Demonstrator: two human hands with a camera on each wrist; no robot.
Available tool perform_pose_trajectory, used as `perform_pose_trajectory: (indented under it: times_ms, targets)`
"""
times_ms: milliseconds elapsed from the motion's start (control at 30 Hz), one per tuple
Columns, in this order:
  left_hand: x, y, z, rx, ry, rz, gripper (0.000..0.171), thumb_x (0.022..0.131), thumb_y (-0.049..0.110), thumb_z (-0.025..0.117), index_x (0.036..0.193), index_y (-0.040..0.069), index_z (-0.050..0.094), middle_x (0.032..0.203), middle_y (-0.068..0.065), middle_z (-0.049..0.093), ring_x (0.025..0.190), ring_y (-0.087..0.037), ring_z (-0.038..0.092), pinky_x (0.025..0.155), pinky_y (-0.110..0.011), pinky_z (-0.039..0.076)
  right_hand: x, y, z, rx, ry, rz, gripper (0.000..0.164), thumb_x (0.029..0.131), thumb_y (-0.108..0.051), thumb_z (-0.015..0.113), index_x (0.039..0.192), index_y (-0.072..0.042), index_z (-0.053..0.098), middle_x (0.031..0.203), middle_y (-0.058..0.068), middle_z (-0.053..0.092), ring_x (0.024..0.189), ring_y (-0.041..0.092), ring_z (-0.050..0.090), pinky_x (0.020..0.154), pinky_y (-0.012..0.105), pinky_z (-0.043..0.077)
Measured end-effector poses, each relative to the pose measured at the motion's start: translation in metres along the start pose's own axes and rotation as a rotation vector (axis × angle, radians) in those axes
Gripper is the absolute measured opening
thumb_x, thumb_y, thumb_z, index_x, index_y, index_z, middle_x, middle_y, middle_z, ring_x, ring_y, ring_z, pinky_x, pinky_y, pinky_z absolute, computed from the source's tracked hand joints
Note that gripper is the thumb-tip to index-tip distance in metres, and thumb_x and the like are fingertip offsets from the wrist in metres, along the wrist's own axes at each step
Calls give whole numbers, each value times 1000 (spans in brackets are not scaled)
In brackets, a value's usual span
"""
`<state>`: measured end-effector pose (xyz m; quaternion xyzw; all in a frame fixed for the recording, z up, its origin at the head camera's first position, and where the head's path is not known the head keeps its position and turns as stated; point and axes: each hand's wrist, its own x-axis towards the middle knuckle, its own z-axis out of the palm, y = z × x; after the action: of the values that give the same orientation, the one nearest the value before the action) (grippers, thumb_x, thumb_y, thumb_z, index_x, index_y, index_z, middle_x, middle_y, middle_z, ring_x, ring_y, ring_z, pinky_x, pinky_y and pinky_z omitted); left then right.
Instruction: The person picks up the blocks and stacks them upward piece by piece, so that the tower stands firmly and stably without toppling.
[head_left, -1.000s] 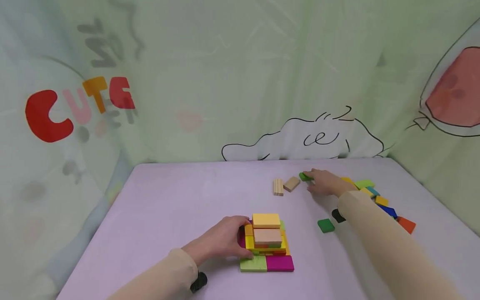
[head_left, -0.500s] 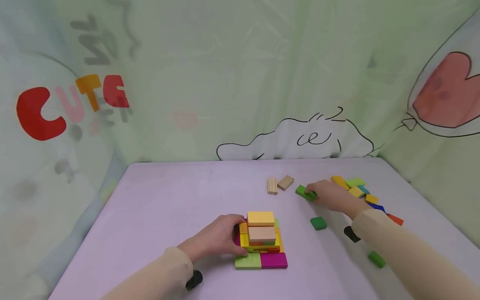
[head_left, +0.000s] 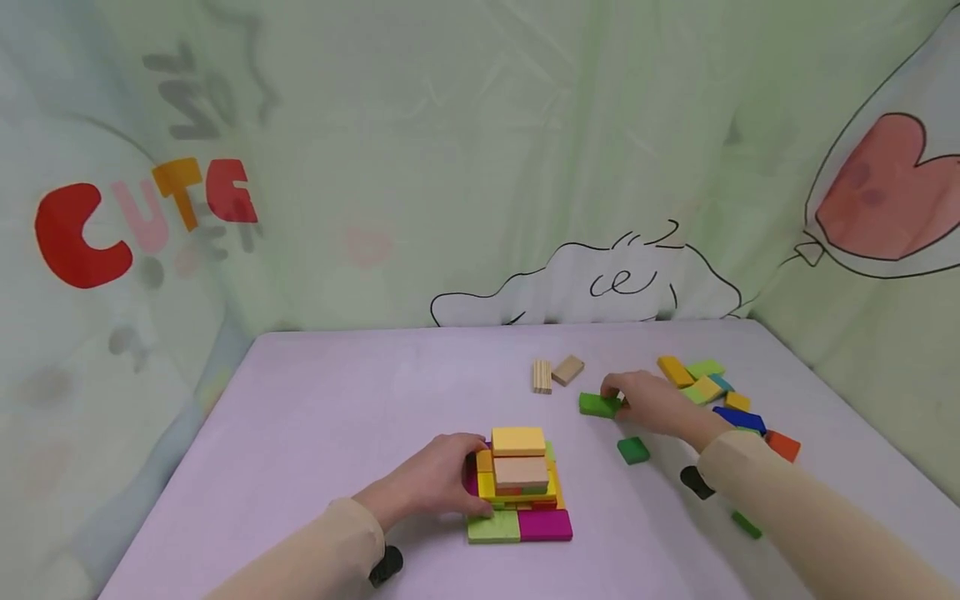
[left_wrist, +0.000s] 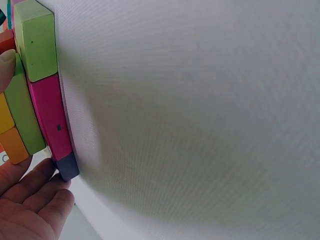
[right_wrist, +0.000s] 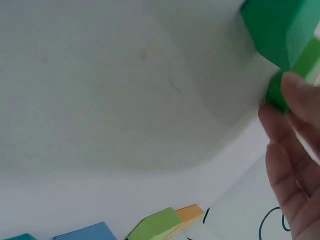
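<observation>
A layered stack of coloured wooden blocks (head_left: 519, 474) rises from the table, with a yellow block on top and lime and magenta blocks at its base. My left hand (head_left: 431, 482) holds the stack's left side, thumb at the front and fingers at the back. In the left wrist view the thumb (left_wrist: 7, 65) touches a layer above the magenta base block (left_wrist: 51, 116). Farther right, my right hand (head_left: 651, 400) pinches one end of a green block (head_left: 597, 406) between thumb and fingers. A darker green block (head_left: 633, 451) lies just nearer than that hand.
Two plain wooden blocks (head_left: 567, 370) lie behind the stack. Several loose blocks, among them a blue block (head_left: 740, 419) and an orange-red block (head_left: 783, 446), are scattered to the right. Another green block (head_left: 747, 524) lies beside the right sleeve. Printed curtains stand behind and at both sides.
My right hand has brought the green block nearer, from beside the plain wooden blocks toward the stack. The left hand stays at the stack; the head view has shifted slightly.
</observation>
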<state>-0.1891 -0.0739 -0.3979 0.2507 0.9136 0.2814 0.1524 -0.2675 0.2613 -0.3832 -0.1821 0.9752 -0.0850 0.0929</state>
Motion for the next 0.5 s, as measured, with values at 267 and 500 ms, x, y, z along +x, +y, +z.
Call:
perform_pose_trajectory:
  times_ms: [267,500]
  targets:
    - [-1,-1,-1,-4,4,-5,67,74,33,92,128,5,64,126,-4,68,111,-16,61,107,-38,52,-8,-3,-3,128,-71,33,40,86,-6,80,122,-2,63,116,13,68,92,21,64,85,41,60]
    - [-2,0,-1,-15,0,-1,66,74,31,92,127,5,63,125,-4,68,109,-15,61,106,-36,53,-9,6,-1,75,-67,53,36,88,-15,80,116,4,68,101,9,69,86,19,60,82,39,59]
